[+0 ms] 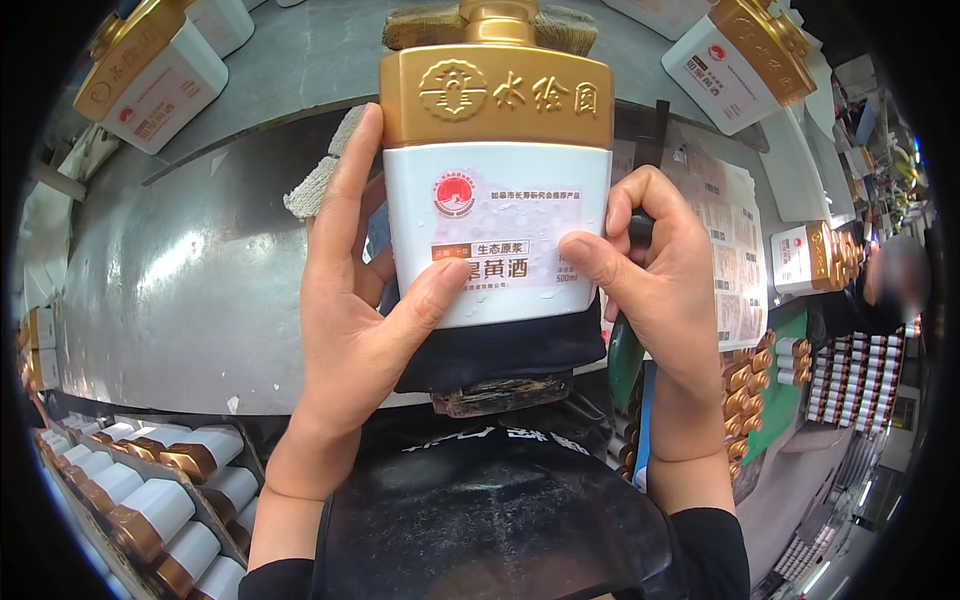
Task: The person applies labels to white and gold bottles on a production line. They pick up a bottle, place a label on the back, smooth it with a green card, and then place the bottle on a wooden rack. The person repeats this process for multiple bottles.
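Observation:
Upright in front of me is a white bottle [500, 220] with a gold upper part and neck, facing me. A thin printed label [520, 205] with bubble-like marks covers its white front. My left hand [365, 290] is closed round the bottle's left side, thumb pressed on the lower label. My right hand [655, 265] is at the right edge, fingers curled and thumb tip on the label. Between those fingers shows a dark rounded object [640, 228]; its kind is hidden. A pale, rough-woven cloth [322, 180] shows by my left index finger.
Similar bottles stand on the grey metal table [200, 290] at far left and far right [745, 65]. A printed label sheet [738, 240] lies on the right. Racks of bottles [150, 500] fill the lower left; more bottles and a person [890, 280] are at right.

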A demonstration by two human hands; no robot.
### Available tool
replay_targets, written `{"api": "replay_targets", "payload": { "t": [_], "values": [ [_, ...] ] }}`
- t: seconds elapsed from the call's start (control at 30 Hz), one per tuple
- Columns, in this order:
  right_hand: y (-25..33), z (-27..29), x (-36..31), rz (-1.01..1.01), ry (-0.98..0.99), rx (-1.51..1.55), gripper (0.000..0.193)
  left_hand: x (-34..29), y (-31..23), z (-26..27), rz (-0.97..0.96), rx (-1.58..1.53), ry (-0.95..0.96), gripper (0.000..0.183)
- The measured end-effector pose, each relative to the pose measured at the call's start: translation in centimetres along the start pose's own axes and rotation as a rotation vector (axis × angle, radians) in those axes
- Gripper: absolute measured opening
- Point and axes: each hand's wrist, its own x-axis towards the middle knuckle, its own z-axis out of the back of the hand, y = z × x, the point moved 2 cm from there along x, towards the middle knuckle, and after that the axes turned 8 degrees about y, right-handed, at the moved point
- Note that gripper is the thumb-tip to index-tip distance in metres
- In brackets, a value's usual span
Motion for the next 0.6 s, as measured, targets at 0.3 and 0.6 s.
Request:
{"api": "replay_targets", "payload": {
  "t": [0.3, 0.6],
  "values": [
    [0.13, -0.06, -0.25, -0.001, -0.026, -0.062, 0.033, 0.01, -0.44, -0.02, 0.006, -0.023, -0.011, 0.086],
    [-0.01, 0.00, -0.20, 0.027, -0.018, -0.078, 0.033, 0.11, 0.12, 0.66, -0.028, -0.092, 0.055, 0.086]
  ]
}}
